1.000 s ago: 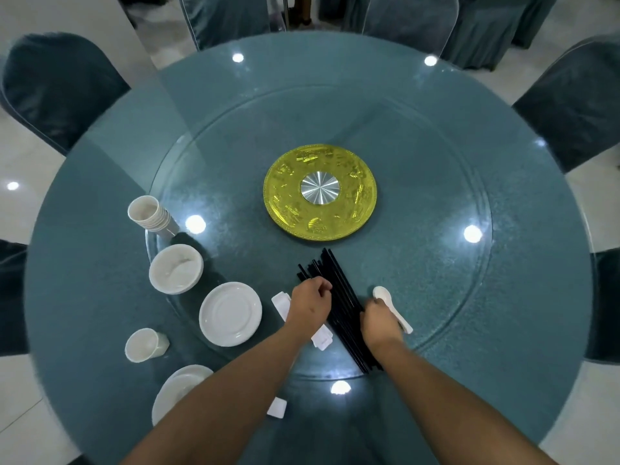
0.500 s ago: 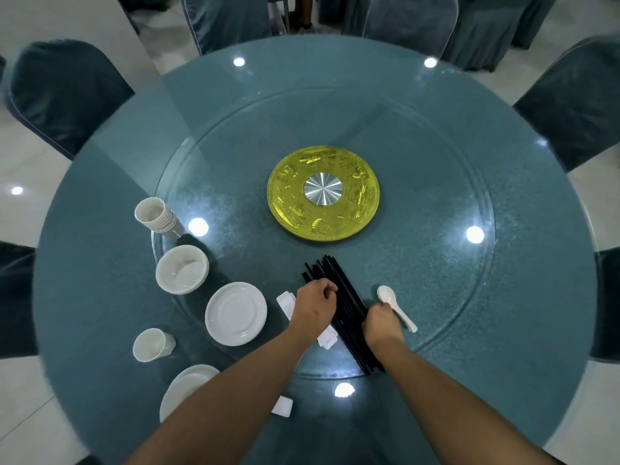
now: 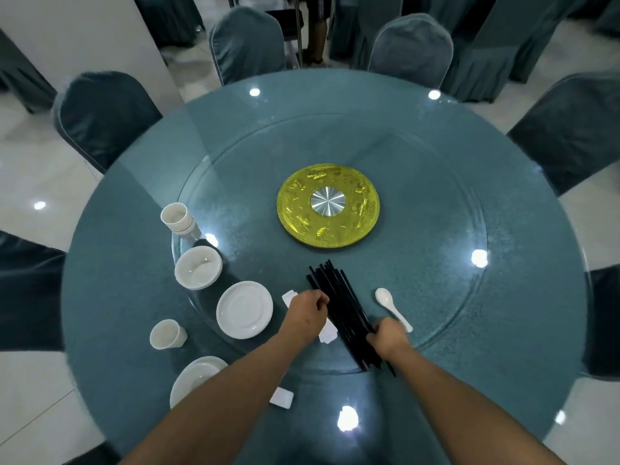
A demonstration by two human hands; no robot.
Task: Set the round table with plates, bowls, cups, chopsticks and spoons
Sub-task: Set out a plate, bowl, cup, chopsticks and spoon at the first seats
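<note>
Black chopsticks [image 3: 339, 307] lie bundled on the glass turntable [image 3: 436, 297], near its front edge, running diagonally from upper left to lower right. My left hand [image 3: 307, 312] has curled fingers at the bundle's left side, touching it; whether it actually pinches a stick I can't tell. My right hand [image 3: 389, 337] is curled round the bundle's near end, gripping it.

White spoon [image 3: 392, 307] just right of the bundle, bowl pointing away from me, handle end by my right hand. White chopstick rests [image 3: 327, 334] partly under my left hand.

Left of that on the turntable: plate stack [image 3: 244, 309], bowl stack [image 3: 198, 267], cup stack [image 3: 179, 219].

On the round table [image 3: 134, 263] outside the turntable: single cup [image 3: 166, 334], a bowl on a plate [image 3: 194, 377] at the near left edge, one more rest [image 3: 281, 397] beside my left forearm.

Yellow hub disc [image 3: 328, 205] at centre. Covered chairs [image 3: 104, 115] around.
</note>
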